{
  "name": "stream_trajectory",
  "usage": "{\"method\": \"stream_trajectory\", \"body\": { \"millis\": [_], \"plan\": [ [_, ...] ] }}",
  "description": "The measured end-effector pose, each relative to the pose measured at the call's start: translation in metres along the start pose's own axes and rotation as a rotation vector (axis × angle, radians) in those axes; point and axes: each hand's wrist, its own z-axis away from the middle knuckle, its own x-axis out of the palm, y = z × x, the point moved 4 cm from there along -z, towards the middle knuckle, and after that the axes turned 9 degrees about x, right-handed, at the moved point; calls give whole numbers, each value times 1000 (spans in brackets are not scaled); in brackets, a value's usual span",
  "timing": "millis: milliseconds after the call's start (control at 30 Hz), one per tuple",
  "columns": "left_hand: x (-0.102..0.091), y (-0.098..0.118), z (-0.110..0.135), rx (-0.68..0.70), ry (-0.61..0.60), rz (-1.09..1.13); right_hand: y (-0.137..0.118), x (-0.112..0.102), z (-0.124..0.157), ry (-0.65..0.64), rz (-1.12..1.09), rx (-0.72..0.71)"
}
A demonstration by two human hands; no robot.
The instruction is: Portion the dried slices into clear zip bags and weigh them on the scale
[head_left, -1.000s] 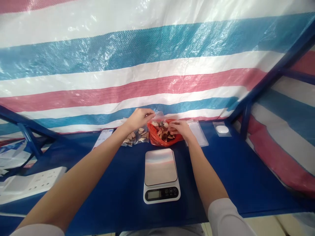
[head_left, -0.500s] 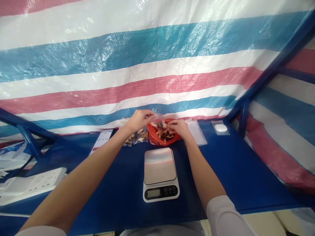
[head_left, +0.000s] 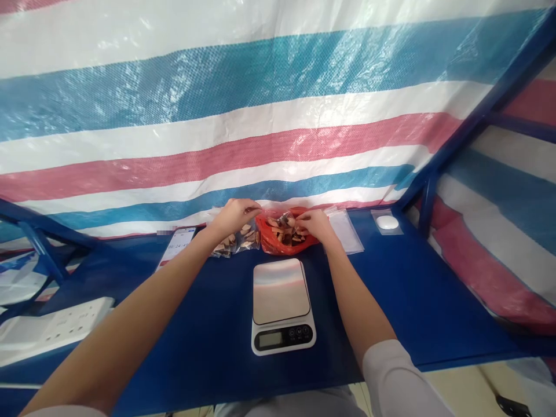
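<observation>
A red plastic bag (head_left: 271, 245) stands open at the back of the table, full of dried brown slices (head_left: 286, 236). Over its mouth is a small clear plastic bag (head_left: 283, 220) with some slices in it, its outline hard to make out. My left hand (head_left: 237, 215) is closed in a pinch at the clear bag's left edge. On the other side, my right hand (head_left: 316, 225) has its fingers closed on the clear bag's right edge, above the red bag. Filled clear bags of slices (head_left: 248, 238) lie beneath and beside my left hand.
A kitchen scale (head_left: 282, 298) sits in front of the red bag on the blue table (head_left: 208, 341). Flat clear bags (head_left: 346, 231) lie right of it, and a white oval object (head_left: 387, 223) farther right. At left are a phone (head_left: 176, 246) and a white power strip (head_left: 65, 324).
My left hand has moved a little to the left, away from my right hand. My right hand stays above the red bag. The view has shifted slightly.
</observation>
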Motion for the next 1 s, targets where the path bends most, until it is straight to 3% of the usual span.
{"method": "stream_trajectory", "body": {
  "millis": [233, 500, 833, 1000],
  "plan": [
    [-9, 7, -4, 65, 125, -7, -5, 0, -1, 46, 34, -69],
    [-16, 10, -7, 68, 119, -19, -4, -3, -1, 96, 119, -95],
    [-5, 15, -12, 62, 26, 30, -6, 3, 3, 18, 11, -34],
    [-8, 17, -13, 43, 92, 36, -11, 4, 11, -55, -100, 29]
  ]
}}
